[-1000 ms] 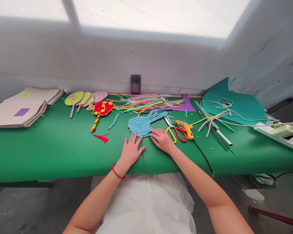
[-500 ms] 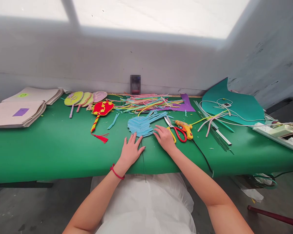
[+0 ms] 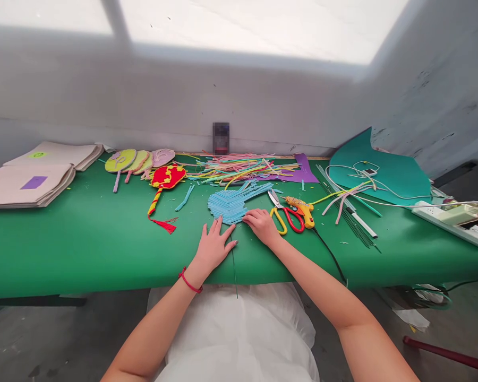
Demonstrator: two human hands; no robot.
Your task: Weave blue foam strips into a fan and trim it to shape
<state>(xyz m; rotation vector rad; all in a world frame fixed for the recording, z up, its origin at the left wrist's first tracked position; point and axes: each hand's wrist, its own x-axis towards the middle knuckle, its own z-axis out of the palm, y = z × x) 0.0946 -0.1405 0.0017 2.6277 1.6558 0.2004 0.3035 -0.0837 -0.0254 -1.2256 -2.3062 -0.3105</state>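
A leaf-shaped piece of light blue strips (image 3: 229, 203) lies on the green table cover (image 3: 83, 239), with a thin dark wire (image 3: 233, 261) running from its base toward me. My left hand (image 3: 215, 244) lies flat with fingers spread, fingertips on the piece's near edge. My right hand (image 3: 262, 225) rests on the piece's right near edge, fingers curled down and pressing on the strips. Nothing is lifted off the table.
Scissors with yellow and red handles (image 3: 283, 213) and an orange glue gun (image 3: 301, 207) lie right of my hand. Loose coloured strips (image 3: 242, 167), round fans (image 3: 137, 161), a red and yellow ornament (image 3: 165, 180), books (image 3: 32, 180), teal foam (image 3: 382, 170) and a power strip (image 3: 454, 220) surround them.
My right hand slid right toward the scissors, then came back left onto the blue piece's edge. My left hand stayed flat in place.
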